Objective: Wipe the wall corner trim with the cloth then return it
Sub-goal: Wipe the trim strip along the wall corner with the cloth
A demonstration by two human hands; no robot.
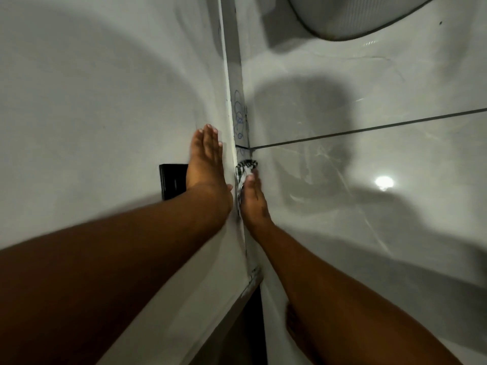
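Observation:
The white corner trim (232,83) runs down the middle of the head view where two walls meet, and blue pen scribbles (239,114) mark it just above my hands. My right hand (253,200) presses a black-and-white checked cloth (244,169) against the trim, with the cloth's folded end sticking out past my fingertips. On the left wall, my left hand (207,160) lies flat, fingers straight and together, holding nothing, right beside the trim.
A black switch plate (171,181) sits on the left wall, partly behind my left wrist. The glossy tiled surface (369,180) to the right has a dark grout line (369,129). A white rounded fixture (355,14) shows at the top right. A bare foot (295,322) is at the bottom.

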